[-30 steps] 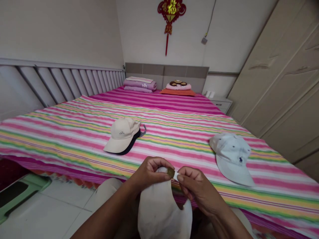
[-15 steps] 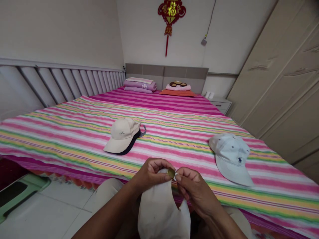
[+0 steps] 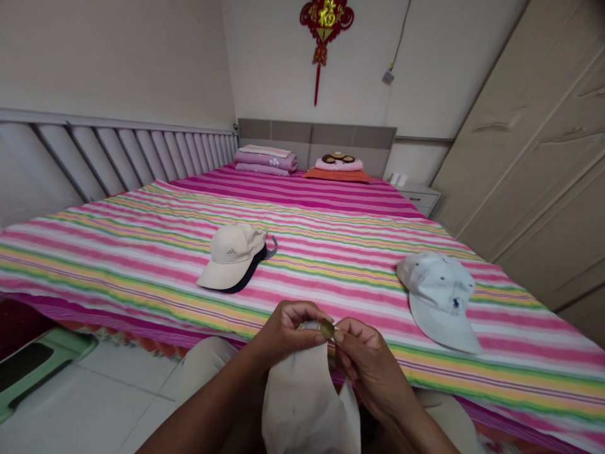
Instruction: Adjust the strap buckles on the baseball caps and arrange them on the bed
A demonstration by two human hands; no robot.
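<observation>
Between my knees hangs a whitish cap [image 3: 302, 403], its back opening and strap turned up toward me. My left hand [image 3: 293, 328] pinches the strap beside a brass-coloured buckle [image 3: 326, 328]. On the buckle's other side, my right hand [image 3: 362, 347] grips the strap end between thumb and fingertips. Most of the strap is hidden by the fingers. A cream cap [image 3: 236, 249] lies on the bed at left, with a dark cap [image 3: 248, 274] showing beneath it. Over to the right rests a pale blue cap [image 3: 439, 299] with a small dark emblem.
A striped sheet [image 3: 331, 252] covers the bed before me. Folded purple bedding [image 3: 265, 161] and a pink pillow [image 3: 339, 165] sit by the headboard [image 3: 288, 132]. A green stool [image 3: 61, 350] stands on the floor at left. A wardrobe [image 3: 534, 157] fills the right side.
The buckle has shifted slightly to the right between my hands, and the cap's edge has moved a little. Both hands keep their pinch; the other caps stay put.
</observation>
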